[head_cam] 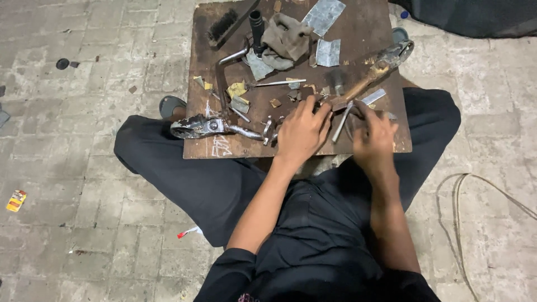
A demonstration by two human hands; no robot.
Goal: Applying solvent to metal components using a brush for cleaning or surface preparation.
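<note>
I sit on the ground with a brown wooden board [358,28] in front of my knees. My left hand [302,131] rests on the board, its fingers pressing on a small dark piece by a rusty metal lever [366,75] that runs up to the right. My right hand [373,137] is closed around a slim metal tool [342,122], blurred by motion. Left of my hands lies a metal foot pedal [204,126] with a bent arm.
On the board lie a black brush [222,27], a grey rag [286,36], sandpaper sheets [323,15], a black handle grip [257,23] and several metal scraps. Paved ground surrounds me. A cable [475,182] loops at right; a small packet [16,200] lies at left.
</note>
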